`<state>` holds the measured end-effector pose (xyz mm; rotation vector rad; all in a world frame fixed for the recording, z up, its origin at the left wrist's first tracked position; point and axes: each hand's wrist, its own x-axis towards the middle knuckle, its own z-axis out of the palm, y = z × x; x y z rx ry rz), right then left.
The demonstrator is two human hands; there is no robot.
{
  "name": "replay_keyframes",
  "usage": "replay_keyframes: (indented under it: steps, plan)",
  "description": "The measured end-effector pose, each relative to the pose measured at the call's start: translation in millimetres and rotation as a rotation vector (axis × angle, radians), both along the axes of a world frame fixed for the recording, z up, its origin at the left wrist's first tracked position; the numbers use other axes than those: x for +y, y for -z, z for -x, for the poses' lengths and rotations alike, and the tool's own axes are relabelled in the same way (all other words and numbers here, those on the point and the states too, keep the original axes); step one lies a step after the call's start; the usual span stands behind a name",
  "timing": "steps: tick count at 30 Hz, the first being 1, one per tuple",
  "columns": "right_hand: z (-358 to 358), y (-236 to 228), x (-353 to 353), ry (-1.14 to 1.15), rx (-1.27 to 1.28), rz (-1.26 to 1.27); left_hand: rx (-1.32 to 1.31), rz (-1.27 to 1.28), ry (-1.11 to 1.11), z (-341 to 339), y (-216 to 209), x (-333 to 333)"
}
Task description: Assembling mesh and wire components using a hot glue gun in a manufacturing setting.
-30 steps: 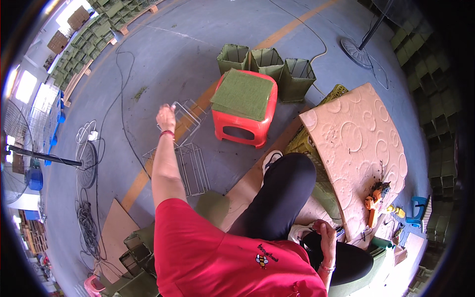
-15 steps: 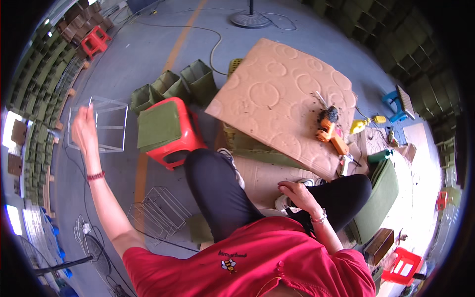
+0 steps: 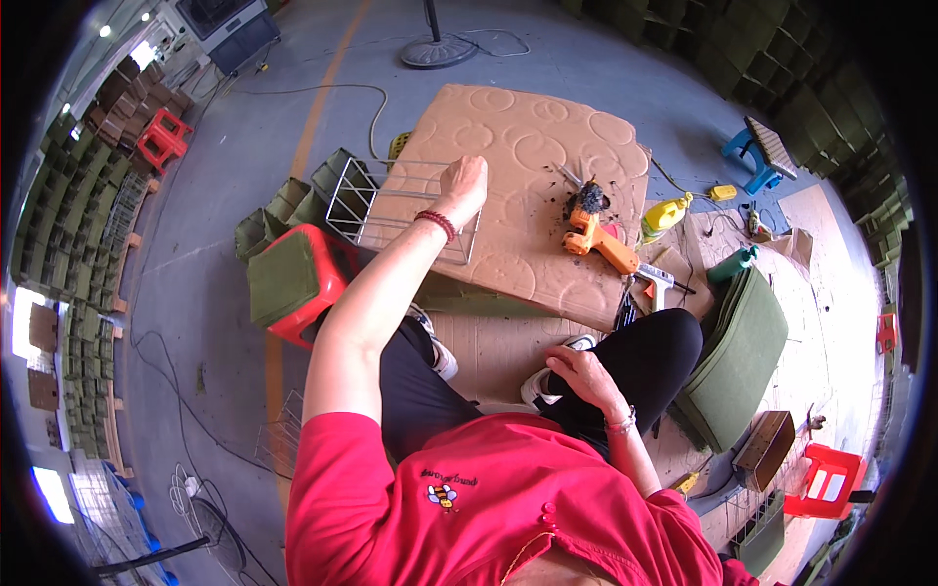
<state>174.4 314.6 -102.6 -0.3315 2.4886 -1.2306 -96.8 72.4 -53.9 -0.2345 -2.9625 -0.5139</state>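
My left hand (image 3: pixel 463 186) is closed on a white wire frame (image 3: pixel 376 202), a box shape of thin rods. It hangs over the left part of a cardboard sheet (image 3: pixel 528 127) with pressed ring marks. Over my right thigh rests my right hand (image 3: pixel 586 376), its fingers loosely bent, and I see nothing in it. On the cardboard's right side lies an orange glue gun (image 3: pixel 598 242) with dark residue about its tip. Left of the cardboard stands a red stool (image 3: pixel 318 278) with green felt sheets (image 3: pixel 283 280) on top.
Green felt boxes (image 3: pixel 288 200) stand behind the stool. Green felt panels (image 3: pixel 738 361) are stacked at my right, near a green bottle (image 3: pixel 733 264) and a yellow bottle (image 3: pixel 666 217). Another wire frame (image 3: pixel 278 430) is on the floor at my left. Cables cross the floor.
My left hand has carried the wire frame from the floor left of the stool, rightward over the cardboard. My right hand has stayed near my thigh. The view has shifted.
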Motion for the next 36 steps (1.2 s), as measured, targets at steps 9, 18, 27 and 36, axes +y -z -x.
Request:
replay_keyframes:
  steps: [9,18,27,36]
  plan:
    - [21.2,11.7,-3.1,0.079,-0.013,0.211,0.417,-0.392,-0.308,-3.9,-76.3,-148.7]
    - [170.4,-7.4,-125.9,0.431,0.367,0.458,-0.071,-1.178,-0.298,-43.1,23.4,-172.6]
    - [167.7,14.8,-79.9,0.491,0.081,0.719,-0.24,-1.024,-0.149,-64.8,26.9,-133.3]
    - [158.9,0.9,-88.3,0.562,0.16,0.629,-0.103,-0.894,-0.169,-59.3,30.2,-123.3]
